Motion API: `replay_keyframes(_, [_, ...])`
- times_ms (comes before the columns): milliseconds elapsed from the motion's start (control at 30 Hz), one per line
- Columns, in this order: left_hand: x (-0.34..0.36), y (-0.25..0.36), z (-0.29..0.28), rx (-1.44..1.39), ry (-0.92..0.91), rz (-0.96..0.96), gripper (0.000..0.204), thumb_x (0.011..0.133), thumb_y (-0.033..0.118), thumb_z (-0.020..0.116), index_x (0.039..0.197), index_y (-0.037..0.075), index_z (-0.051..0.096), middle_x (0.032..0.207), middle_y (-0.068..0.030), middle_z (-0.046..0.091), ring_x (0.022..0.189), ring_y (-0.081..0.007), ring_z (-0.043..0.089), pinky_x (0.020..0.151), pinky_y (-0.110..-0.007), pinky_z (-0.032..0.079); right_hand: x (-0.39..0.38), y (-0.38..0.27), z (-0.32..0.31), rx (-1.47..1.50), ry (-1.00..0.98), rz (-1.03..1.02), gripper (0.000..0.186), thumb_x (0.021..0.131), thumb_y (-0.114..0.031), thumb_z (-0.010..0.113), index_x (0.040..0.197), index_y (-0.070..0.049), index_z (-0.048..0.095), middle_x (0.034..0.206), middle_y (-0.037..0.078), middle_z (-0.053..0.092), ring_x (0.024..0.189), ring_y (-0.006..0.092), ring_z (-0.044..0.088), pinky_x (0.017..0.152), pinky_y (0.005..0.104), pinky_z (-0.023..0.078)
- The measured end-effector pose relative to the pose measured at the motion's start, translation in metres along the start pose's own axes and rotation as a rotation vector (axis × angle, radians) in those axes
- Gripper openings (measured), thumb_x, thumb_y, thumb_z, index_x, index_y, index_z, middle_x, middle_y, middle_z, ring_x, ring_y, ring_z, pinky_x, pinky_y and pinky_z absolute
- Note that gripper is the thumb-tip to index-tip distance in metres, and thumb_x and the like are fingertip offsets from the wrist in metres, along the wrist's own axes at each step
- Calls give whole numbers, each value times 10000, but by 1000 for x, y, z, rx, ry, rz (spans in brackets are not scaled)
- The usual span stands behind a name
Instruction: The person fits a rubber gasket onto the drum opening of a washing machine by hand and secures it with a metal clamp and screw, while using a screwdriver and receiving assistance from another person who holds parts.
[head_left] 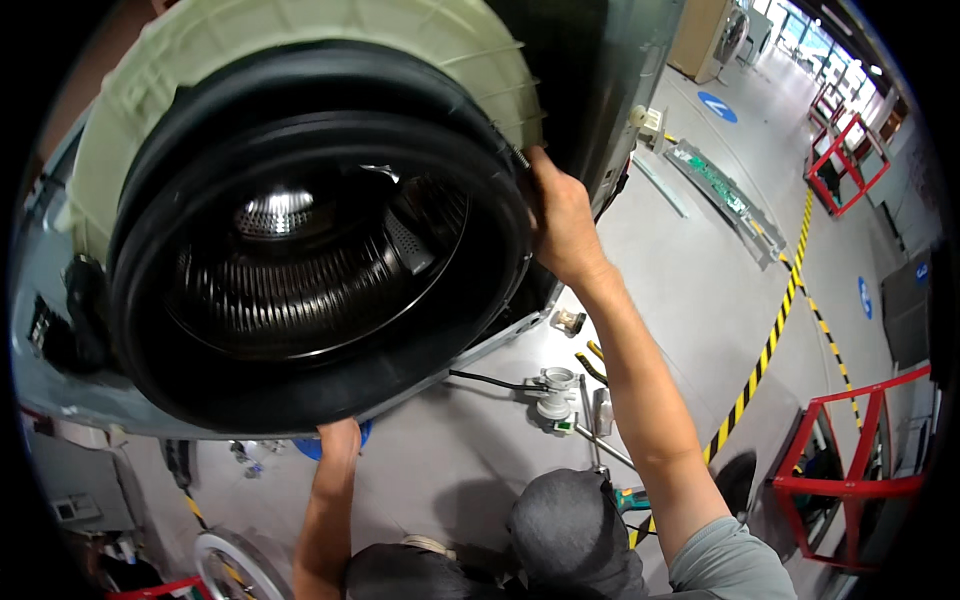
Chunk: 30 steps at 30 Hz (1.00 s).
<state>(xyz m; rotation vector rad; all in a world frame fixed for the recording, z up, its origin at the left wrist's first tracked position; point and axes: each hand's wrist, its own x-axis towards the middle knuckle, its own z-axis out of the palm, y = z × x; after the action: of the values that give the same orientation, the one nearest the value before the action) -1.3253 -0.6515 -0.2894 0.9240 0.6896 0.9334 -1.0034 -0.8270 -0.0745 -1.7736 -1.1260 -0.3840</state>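
Observation:
A large black rubber door gasket point(320, 395) fills the left half of the view, fitted round the mouth of a pale plastic washing-machine tub point(480, 45). Inside it shows the shiny perforated metal drum point(300, 300). My right hand point(565, 220) is closed on the gasket's right edge, beside a small metal spring point(515, 150) on its rim; some of the fingers are hidden behind the rubber. Below the gasket, my left hand point(340, 436) reaches up to its lower edge. That hand's fingers are hidden underneath.
On the grey floor lie a drain pump point(557, 395), yellow-handled pliers point(590, 368) and a teal power tool point(632, 498). Farther right are a panel with a green circuit board point(730, 200), yellow-black floor tape point(765, 360) and a red metal frame point(855, 488). A ring-shaped door point(215, 550) lies lower left.

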Motion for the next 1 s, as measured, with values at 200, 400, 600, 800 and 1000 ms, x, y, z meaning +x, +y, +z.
replay_keyframes(200, [-4,29,-1,167,-227,62,509,920,164,605,1368,41,397,1360,-81,463,1244,-237,452,1067,-377,377,6,1,7,111,-1,9,252,764,36,525,1011,1,493,870,269,578,849,459,549,705,494,440])
replay_keyframes(400, [-19,64,69,272,-91,-36,447,898,212,624,1275,18,484,1241,-89,536,1124,-201,521,988,-326,420,0,-3,3,86,21,16,289,760,36,529,1043,-15,498,862,226,574,837,424,565,712,467,467])
replay_keyframes(600, [-28,84,103,299,64,-190,442,864,183,662,1242,19,502,1188,-94,560,1059,-192,554,940,-317,457,5,-3,3,140,15,46,283,776,38,489,1056,-1,499,833,237,570,812,433,562,709,470,471])
replay_keyframes(800, [-30,84,101,276,78,-233,451,879,206,649,1269,42,492,1208,-77,553,1095,-183,534,947,-326,448,-3,2,8,127,-12,41,348,756,58,480,1097,-8,507,742,229,568,730,438,554,657,489,459])
replay_keyframes(1000, [-26,56,58,217,-18,-109,451,903,215,622,1294,45,477,1264,-56,517,1131,-190,501,971,-319,417,-3,-4,9,91,-71,175,405,736,81,501,1130,-4,533,921,266,578,876,462,554,741,491,443])
